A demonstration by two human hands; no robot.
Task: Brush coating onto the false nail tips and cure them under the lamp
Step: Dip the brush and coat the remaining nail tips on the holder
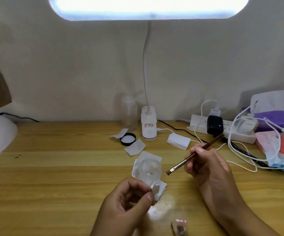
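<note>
Head view: my left hand [129, 200] is pinching a false nail tip [152, 185] by its edge, probably light, stiff, slippery; my right hand [207, 166] is gripping the brush [182, 164] mid-handle.

Two parts of the person show, both at the near edge of the view. The left grip [129, 200] is a bare hand, with a short piece of uncovered wrist behind it. The right grip [207, 166] is bare too, and the right forearm [250, 217] shows uncovered over a longer piece. The left thumb nail [149, 196] looks short and plain; finer detail is blurred.
</note>
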